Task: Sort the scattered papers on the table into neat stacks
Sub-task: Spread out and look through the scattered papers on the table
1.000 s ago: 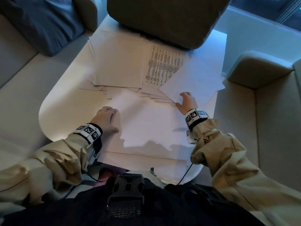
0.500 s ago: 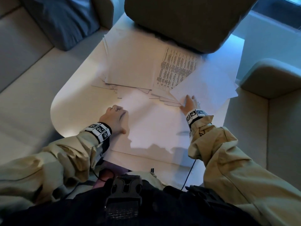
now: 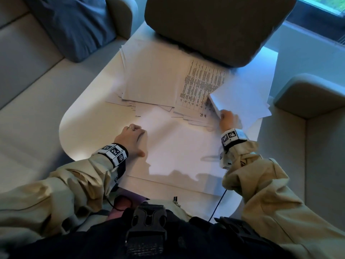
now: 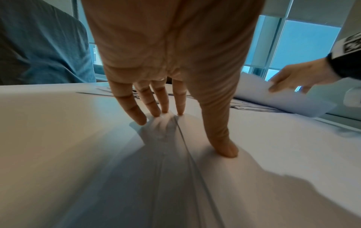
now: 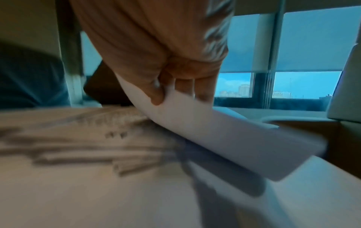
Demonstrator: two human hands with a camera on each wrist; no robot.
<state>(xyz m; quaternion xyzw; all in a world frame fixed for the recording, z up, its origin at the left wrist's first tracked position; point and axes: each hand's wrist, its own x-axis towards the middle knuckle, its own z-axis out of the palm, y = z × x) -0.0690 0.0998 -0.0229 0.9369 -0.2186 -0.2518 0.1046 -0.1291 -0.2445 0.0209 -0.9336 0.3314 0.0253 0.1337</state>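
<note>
- The blank sheet (image 3: 240, 101) on the right side of the tabletop (image 3: 89, 116) is where the action is: a second ago it lay flat over the messy pile, and now its near corner is peeled up and curling, lifted clear of the printed page (image 3: 202, 83) under it.
- So the pickup looks properly started. My guess is this sheet is headed for the tidier stack of blank pages (image 3: 179, 146) right in front of the person, though most of the job is still ahead.
- The right hand (image 3: 226, 118) has gone from resting flat on the sheet to pinching its corner, thumb on one face and fingers tucked on the other; the wrist view is blurry but shows that grip well enough.
- The left hand (image 3: 130, 141) hasn't budged: fingers spread and fairly straight, tips pressing down on the left edge of the near stack to pin it.
- The loose heap (image 3: 149, 79) farther back is still fanned out, edges all over the place, next to a dark chair back (image 3: 214, 25).
</note>
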